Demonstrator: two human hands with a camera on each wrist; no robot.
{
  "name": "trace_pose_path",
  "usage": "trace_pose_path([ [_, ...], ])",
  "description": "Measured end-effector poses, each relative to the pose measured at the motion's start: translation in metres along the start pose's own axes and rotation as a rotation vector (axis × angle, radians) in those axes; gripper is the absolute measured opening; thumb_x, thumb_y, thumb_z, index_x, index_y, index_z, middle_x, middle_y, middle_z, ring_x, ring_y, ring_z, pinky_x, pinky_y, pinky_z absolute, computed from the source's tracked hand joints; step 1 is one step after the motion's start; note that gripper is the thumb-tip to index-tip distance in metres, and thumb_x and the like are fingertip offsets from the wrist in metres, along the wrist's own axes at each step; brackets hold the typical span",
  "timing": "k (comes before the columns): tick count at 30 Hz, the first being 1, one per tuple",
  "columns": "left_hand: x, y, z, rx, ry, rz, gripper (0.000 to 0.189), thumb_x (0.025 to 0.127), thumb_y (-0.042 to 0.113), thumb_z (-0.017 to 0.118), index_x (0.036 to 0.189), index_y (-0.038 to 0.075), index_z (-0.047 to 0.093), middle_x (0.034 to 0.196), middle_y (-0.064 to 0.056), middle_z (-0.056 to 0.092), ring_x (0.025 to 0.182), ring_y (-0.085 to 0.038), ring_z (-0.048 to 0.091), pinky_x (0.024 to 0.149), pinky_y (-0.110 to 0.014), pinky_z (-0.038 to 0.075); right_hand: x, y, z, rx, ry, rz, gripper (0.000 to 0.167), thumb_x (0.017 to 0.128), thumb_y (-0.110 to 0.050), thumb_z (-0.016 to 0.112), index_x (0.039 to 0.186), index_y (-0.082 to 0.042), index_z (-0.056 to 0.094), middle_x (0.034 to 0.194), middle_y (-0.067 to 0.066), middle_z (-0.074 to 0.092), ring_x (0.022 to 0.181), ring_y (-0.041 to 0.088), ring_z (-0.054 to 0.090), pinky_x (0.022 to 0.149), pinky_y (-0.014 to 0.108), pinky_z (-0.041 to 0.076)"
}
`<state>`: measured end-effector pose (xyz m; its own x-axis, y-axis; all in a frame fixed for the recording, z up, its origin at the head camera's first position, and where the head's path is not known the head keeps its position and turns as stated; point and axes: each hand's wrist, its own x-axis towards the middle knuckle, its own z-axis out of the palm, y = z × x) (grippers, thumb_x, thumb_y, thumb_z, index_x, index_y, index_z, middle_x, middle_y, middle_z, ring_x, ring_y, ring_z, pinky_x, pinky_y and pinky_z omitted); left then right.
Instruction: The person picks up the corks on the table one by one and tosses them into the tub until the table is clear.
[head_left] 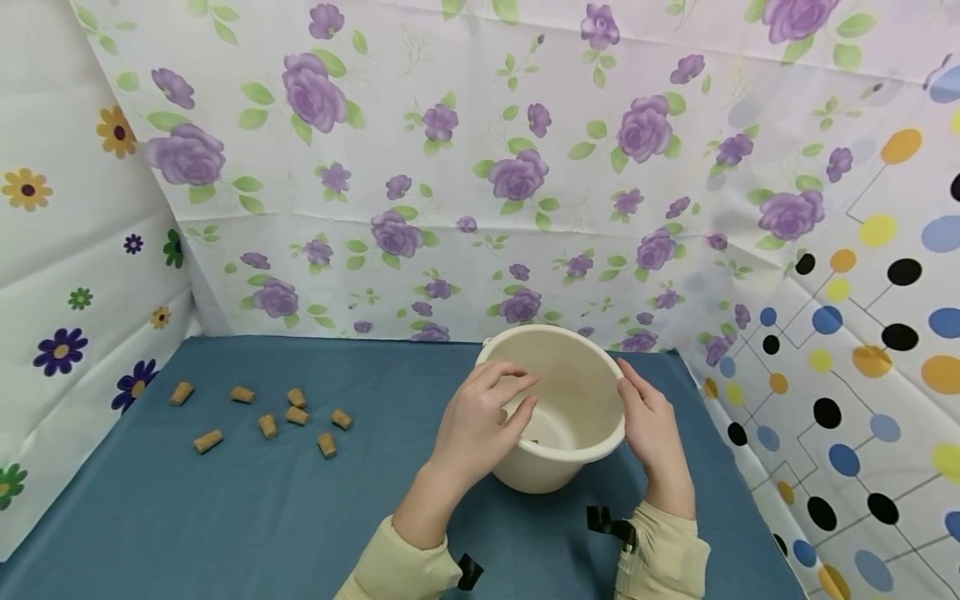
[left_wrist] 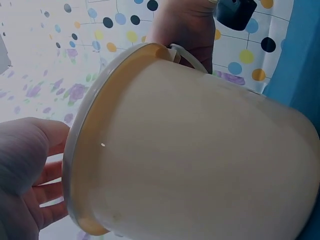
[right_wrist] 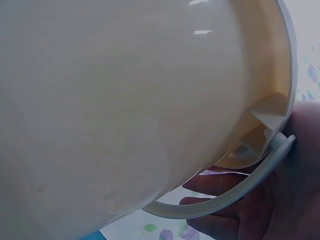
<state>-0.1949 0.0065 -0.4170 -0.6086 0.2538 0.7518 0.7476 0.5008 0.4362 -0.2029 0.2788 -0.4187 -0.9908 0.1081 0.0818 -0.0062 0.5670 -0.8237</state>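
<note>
Bucket, cream and round, stands mouth up on the blue-covered desk. The left hand is at the bucket's left rim, its fingers reaching over the mouth; thumb and fingertips stand apart from one another, with a gap between them. The right hand grips the bucket's right rim. Near that grip, the bucket's pale handle joins just under the rim and curves down along the outer wall; in the right wrist view it passes in front of the right hand's fingers.

Inside the bucket, a small brownish piece shows low down, mostly hidden by the near rim, so I cannot tell what it is. Well to the left of the bucket, eight corks lie scattered on the desk, two of them close together.

Behind the bucket hangs a white cloth with purple roses; a cloth with coloured dots hangs to its right, and one with bright daisies far to its left.
</note>
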Motion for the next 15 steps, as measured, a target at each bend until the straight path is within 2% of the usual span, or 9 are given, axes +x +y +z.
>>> trace_pose_path([
  [7, -0.005, -0.006, -0.010, -0.003, 0.011, 0.012, 0.022, 0.097, 0.013, 0.082, 0.119, 0.011, 0.083, 0.121, -0.005, 0.073, 0.114, -0.022, 0.066, 0.081, -0.035, 0.058, 0.001, 0.001, 0.000, -0.005, -0.006, 0.011, 0.059, 0.116, -0.052, 0.035, 0.169, -0.026, 0.036, 0.152, 0.024, 0.057, 0.112, 0.035, 0.071, 0.081, 0.036, 0.056],
  [12, -0.010, -0.016, -0.024, 0.044, 0.025, 0.037, 0.023, 0.096, 0.014, 0.083, 0.118, 0.010, 0.083, 0.122, -0.009, 0.072, 0.120, -0.026, 0.065, 0.094, -0.043, 0.058, 0.001, 0.001, 0.000, -0.007, -0.001, 0.010, 0.059, 0.116, -0.051, 0.035, 0.169, -0.026, 0.036, 0.147, 0.026, 0.060, 0.104, 0.036, 0.072, 0.076, 0.035, 0.056],
  [15, -0.015, -0.023, -0.036, 0.082, 0.018, 0.039, 0.022, 0.096, 0.015, 0.083, 0.117, 0.009, 0.083, 0.125, -0.010, 0.071, 0.124, -0.028, 0.063, 0.102, -0.047, 0.055, 0.001, 0.002, 0.000, -0.011, 0.001, 0.008, 0.059, 0.116, -0.052, 0.035, 0.169, -0.025, 0.036, 0.149, 0.026, 0.059, 0.105, 0.036, 0.071, 0.076, 0.036, 0.055],
])
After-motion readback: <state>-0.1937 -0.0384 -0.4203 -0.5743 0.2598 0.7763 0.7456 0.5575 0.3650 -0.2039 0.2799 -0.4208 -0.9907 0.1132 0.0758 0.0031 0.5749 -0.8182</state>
